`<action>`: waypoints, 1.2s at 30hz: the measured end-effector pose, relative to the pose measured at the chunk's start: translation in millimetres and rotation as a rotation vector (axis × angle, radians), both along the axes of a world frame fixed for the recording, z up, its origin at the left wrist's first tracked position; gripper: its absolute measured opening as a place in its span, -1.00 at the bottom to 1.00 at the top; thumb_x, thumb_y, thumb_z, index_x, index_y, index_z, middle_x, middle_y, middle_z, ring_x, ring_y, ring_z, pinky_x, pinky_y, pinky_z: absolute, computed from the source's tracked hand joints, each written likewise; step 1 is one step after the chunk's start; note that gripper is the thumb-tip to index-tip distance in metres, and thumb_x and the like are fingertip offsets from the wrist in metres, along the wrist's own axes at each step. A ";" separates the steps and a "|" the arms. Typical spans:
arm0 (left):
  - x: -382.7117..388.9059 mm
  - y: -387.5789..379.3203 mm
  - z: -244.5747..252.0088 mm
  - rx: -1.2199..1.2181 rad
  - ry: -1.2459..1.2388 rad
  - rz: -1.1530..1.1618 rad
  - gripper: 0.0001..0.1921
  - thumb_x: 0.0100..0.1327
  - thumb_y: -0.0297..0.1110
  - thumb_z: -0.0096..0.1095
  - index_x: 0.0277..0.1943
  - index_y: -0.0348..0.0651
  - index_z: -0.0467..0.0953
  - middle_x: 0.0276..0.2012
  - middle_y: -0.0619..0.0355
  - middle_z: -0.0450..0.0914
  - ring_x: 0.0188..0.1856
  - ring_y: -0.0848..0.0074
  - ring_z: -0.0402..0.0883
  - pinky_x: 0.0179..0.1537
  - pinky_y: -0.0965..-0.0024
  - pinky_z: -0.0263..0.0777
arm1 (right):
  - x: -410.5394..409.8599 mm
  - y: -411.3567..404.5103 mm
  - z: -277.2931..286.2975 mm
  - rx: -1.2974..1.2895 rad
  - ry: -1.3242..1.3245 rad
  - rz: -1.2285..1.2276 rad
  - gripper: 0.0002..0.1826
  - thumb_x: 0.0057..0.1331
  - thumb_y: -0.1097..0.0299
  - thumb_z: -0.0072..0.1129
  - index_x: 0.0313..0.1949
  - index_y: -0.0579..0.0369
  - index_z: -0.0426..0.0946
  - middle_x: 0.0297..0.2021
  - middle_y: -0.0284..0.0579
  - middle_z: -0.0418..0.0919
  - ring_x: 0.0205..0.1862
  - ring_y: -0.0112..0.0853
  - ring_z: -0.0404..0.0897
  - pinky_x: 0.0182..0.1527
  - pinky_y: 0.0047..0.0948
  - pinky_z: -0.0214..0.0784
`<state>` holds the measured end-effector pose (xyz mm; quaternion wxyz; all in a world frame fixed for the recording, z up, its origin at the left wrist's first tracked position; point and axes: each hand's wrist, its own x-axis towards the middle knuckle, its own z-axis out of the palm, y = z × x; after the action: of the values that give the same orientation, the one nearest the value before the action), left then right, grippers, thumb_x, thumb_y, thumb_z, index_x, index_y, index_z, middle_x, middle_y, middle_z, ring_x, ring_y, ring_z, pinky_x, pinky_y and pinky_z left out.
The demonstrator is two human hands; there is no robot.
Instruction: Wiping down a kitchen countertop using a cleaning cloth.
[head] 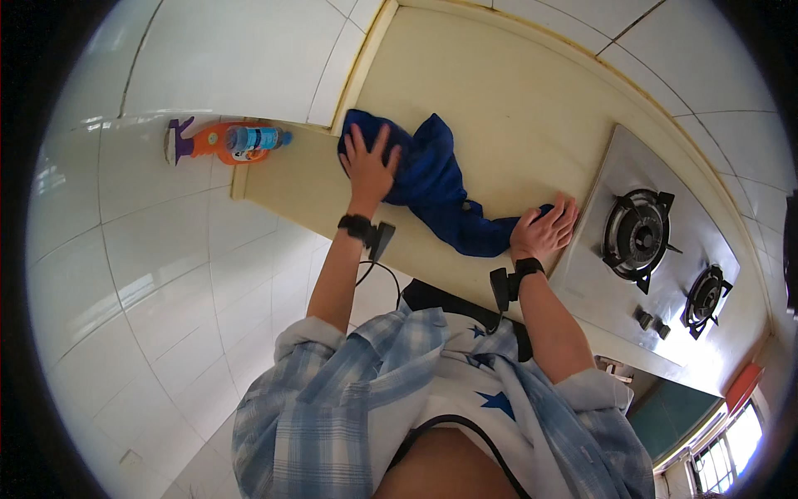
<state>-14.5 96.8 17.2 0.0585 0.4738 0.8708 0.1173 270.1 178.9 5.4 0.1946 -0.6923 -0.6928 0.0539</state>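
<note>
A dark blue piece of cloth (439, 181), bunched and creased, lies across the cream countertop (499, 118). It could be a garment, but its folds hide its shape. My left hand (370, 163) rests palm down on the wide end, fingers spread. At the narrow end, my right hand (545, 227) lies over the cloth with its fingers extended, close to the edge of the gas stove. A bit of blue shows between the right thumb and forefinger. What is under both palms is hidden.
A steel gas stove (580, 262) with two burners sits at the right. An orange spray bottle (209, 142) with a purple trigger and a clear plastic bottle (249, 138) stand at the counter's left end. A tiled wall corner (321, 93) juts out beside the cloth.
</note>
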 end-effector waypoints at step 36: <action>-32.3 142.8 -44.4 0.274 0.516 -0.642 -0.61 0.31 -0.11 0.11 -0.01 -0.30 0.48 -0.07 -0.18 0.54 0.00 -0.04 0.48 0.05 -0.08 0.32 | 12.9 -7.7 12.6 -0.354 -0.060 0.004 -0.29 0.23 0.22 -0.12 0.37 0.13 0.03 0.40 0.09 -0.01 0.46 -0.06 -0.07 0.43 -0.05 -0.22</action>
<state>-46.8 239.5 -27.2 -0.1911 0.7377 0.6418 0.0856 283.0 171.2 18.0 0.0486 -0.7156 -0.6794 0.1547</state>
